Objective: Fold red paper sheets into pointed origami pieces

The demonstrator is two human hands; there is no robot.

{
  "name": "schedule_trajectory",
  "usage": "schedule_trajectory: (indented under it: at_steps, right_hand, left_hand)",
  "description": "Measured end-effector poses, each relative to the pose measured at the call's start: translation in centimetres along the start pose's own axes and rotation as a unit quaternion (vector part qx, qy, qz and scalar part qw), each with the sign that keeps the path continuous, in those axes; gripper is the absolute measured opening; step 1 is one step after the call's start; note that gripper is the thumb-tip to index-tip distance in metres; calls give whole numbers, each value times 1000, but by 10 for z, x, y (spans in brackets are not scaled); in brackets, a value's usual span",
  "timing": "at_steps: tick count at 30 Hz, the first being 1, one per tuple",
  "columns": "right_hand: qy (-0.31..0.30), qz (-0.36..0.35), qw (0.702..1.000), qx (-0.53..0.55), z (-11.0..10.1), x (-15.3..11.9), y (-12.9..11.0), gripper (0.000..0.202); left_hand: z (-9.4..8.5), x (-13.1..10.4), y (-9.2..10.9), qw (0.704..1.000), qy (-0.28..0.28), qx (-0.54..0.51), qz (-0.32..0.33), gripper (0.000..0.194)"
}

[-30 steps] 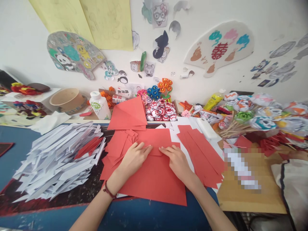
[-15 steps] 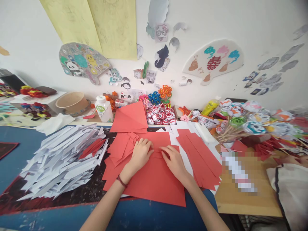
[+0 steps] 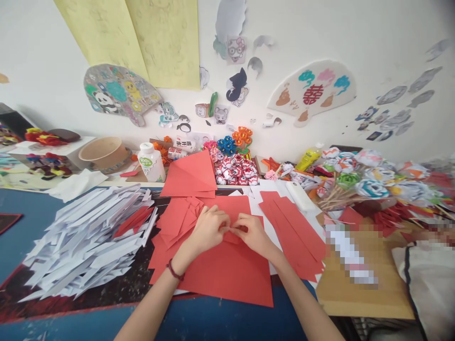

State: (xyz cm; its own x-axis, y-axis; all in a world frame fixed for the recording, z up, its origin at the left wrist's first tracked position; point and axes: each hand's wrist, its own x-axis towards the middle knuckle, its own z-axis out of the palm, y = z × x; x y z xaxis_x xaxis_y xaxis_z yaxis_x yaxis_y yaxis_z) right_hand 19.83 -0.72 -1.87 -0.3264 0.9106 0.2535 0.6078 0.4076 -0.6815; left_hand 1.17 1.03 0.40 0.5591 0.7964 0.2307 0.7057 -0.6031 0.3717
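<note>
Both hands meet over a large red paper sheet (image 3: 227, 274). My left hand (image 3: 211, 227) pinches the left side of a small red paper piece (image 3: 231, 237), its thumb and forefinger pressed together. On the other side, the fingertips of my right hand (image 3: 250, 232) pinch the same piece, almost touching the left fingertips. The fingers partly hide the piece, so its folds are unclear. Several smaller red sheets (image 3: 176, 220) lie loosely stacked left of my left hand.
Folded white paper strips (image 3: 92, 241) are heaped at the left. Red strips (image 3: 291, 232) lie at the right over white paper. A white bottle (image 3: 151, 162) and paper flowers (image 3: 237, 168) stand along the back. Further right is a brown board (image 3: 366, 298).
My hands have come closer together, with the fingertips now pinching the small red piece and lifting it slightly. The whole view has shifted a little.
</note>
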Motion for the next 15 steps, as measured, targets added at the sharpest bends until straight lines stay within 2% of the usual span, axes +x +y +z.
schedule_trajectory:
  at_steps: [2,4,7,8,10,11,15]
  right_hand:
    - [10,4,998,56,-4,-6,-3,19]
    - [34,19,994,100,-7,-11,-5,20]
    - [143,74,978,134,-6,-19,-8,22]
    - [188,98,967,143,-4,-20,-9,22]
    - [251,147,939,181,1,-22,-12,23]
    - [259,167,927,216,3,-23,-14,24]
    - [213,218,878,370,12,-25,-27,28]
  left_hand:
    - [-5,-1,4,1000,19,-18,-9,13]
    - [-9,-5,6,996,70,-40,-41,14]
    - [-6,-17,12,979,161,-57,-113,18]
    - [-2,-22,15,975,170,-59,-128,21]
    - [7,-31,22,978,143,-66,-140,25]
    - [12,-34,26,979,125,-79,-137,25]
    - [26,-36,34,970,121,-156,-138,22]
